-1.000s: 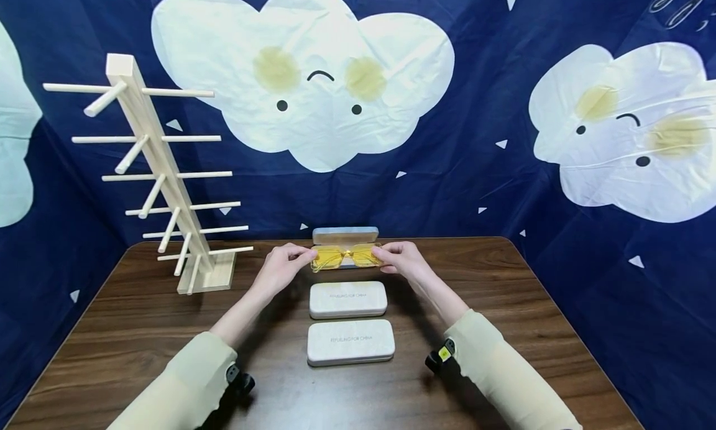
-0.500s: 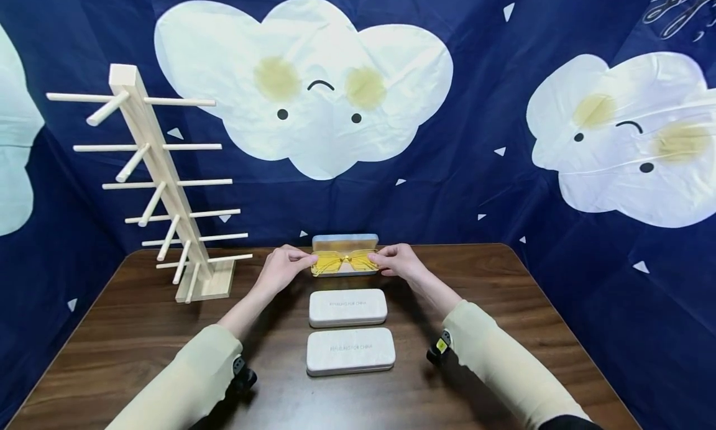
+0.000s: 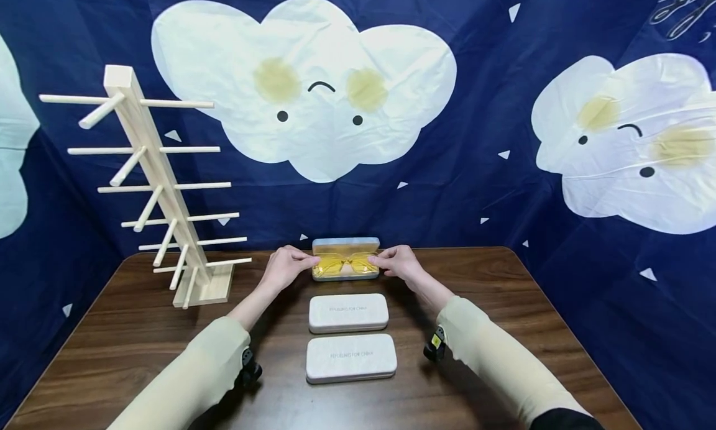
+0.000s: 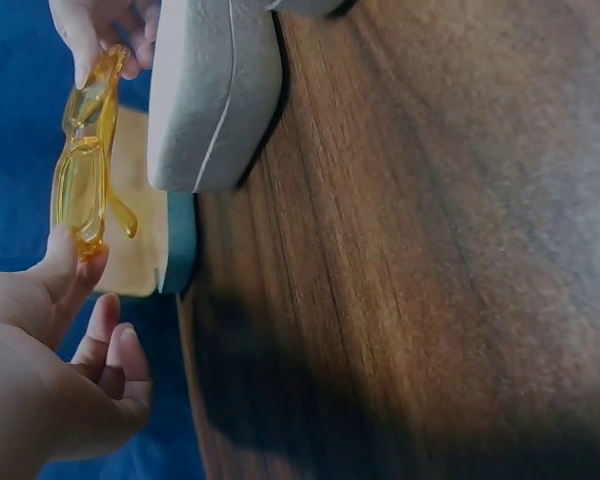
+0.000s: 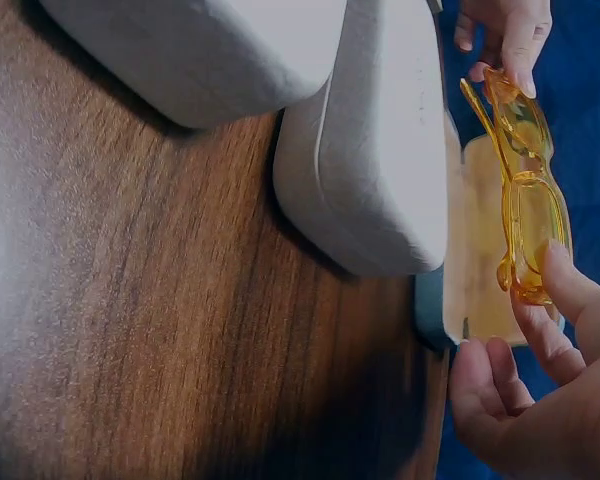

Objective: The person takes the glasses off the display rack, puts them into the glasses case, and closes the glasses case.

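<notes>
A pair of yellow glasses (image 3: 332, 264) with clear yellow frames is held over an open glasses case (image 3: 345, 242) at the back of the table. My left hand (image 3: 284, 268) pinches its left end between thumb and finger. At the other end, my right hand (image 3: 401, 264) pinches the frame the same way. In the left wrist view the glasses (image 4: 82, 185) have their temples folded in, and the tan lining of the case (image 4: 137, 200) shows behind them. The right wrist view has the right thumb on one lens of the glasses (image 5: 533, 220).
Two closed white glasses cases, a farther one (image 3: 348, 312) and a nearer one (image 3: 351, 358), lie in line in front of the open case. To the left stands a wooden peg rack (image 3: 162, 175) with bare pegs. A blue cloud-print cloth (image 3: 481, 187) hangs behind the table (image 3: 470, 318).
Both hands have lowered the glasses toward the open case, so more of its raised lid shows above them. The head view has tilted slightly upward.
</notes>
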A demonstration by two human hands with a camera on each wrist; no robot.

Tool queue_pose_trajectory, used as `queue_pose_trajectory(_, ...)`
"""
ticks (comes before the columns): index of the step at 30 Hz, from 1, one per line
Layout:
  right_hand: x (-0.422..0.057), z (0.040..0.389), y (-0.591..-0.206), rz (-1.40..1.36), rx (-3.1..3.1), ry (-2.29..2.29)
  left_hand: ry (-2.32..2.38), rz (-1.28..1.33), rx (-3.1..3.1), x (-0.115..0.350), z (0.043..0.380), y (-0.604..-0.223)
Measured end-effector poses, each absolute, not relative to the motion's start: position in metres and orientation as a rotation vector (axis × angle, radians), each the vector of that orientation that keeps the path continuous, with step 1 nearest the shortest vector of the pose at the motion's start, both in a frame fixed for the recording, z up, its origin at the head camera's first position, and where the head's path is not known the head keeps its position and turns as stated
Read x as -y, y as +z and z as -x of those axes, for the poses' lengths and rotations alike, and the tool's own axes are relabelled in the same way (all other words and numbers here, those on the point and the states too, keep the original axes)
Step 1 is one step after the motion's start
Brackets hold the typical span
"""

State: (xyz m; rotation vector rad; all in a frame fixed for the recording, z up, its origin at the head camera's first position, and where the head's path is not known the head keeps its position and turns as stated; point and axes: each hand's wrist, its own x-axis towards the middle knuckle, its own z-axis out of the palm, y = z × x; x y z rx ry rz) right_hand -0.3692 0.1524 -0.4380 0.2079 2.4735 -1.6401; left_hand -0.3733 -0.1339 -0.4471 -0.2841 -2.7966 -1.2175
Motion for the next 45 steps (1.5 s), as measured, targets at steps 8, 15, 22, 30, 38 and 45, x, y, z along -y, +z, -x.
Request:
queue_pose_trajectory(8, -0.156, 0.373, -0.447, -0.24, -2.537, -1.623, -1.179, 0.273, 2.818, 0.128, 0.381, -0.456)
queue_pose_trajectory(15, -0.159, 0.379, -0.455, -0.186, -2.553, -1.582, -1.18, 0.242, 2.856, 0.127, 0.384, -0.46)
queue_pose_trajectory(22, -0.161, 0.384, -0.461, -0.132, -2.534, -1.546, -1.19, 0.191, 2.894, 0.126, 0.385, -0.463)
queue_pose_trajectory(30, -0.161, 0.388, -0.463, -0.105, -2.571, -1.511, -1.198, 0.176, 2.898, 0.126, 0.39, -0.469)
queue_pose_trajectory(38, -0.16, 0.392, -0.467, -0.077, -2.625, -1.493, -1.187, 0.139, 2.906, 0.127, 0.395, -0.473)
queue_pose_trajectory(45, -0.159, 0.397, -0.469, -0.12, -2.645, -1.486, -1.185, 0.129, 2.861, 0.123, 0.4, -0.474)
